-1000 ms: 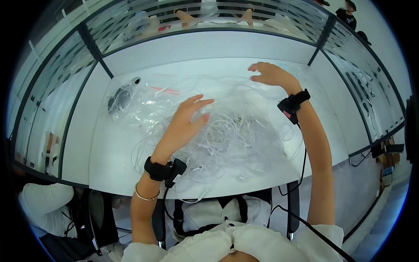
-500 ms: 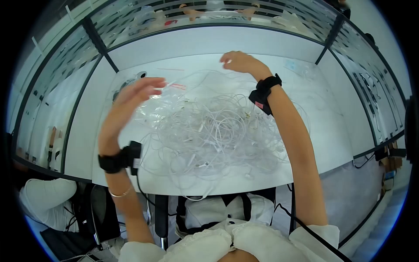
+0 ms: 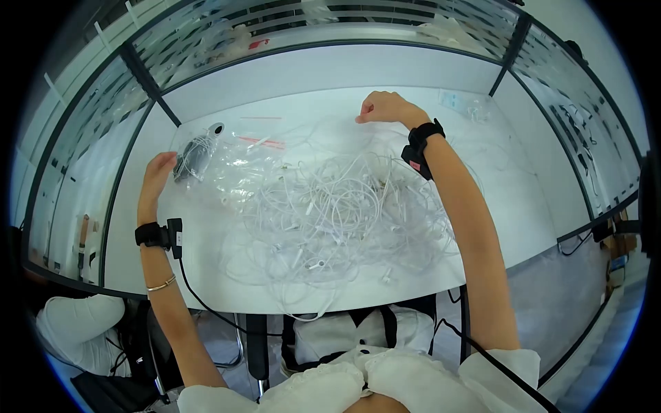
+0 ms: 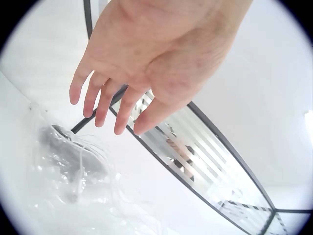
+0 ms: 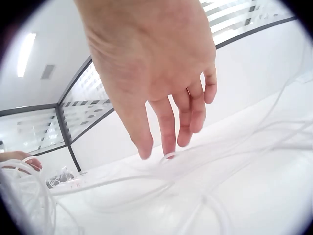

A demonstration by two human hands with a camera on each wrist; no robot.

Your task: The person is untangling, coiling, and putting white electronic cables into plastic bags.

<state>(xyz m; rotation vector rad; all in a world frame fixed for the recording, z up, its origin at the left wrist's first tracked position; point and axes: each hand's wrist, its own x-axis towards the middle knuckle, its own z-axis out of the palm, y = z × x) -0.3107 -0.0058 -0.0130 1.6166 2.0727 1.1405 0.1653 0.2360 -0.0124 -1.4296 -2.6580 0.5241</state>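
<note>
Thin white cords lie in a large tangled heap mid-table, mixed with clear plastic and small white end pieces. My left hand is at the table's left side, beside a dark grey object covered by clear plastic and looped with white cord. Its fingers are spread and hold nothing in the left wrist view. Past the heap, my right hand hangs low near the back of the table. In the right wrist view its fingers point loosely down, the index fingertip right at a white cord.
Low white panels topped with striped glass enclose the table's back and sides. Clear plastic bags with red strips lie left of the heap, and another clear packet is at the back right. Black cables trail from both wrist cameras.
My left hand has moved from over the heap to the far left, beside the grey object. My right hand has shifted left along the back, its fingers now pointing down.
</note>
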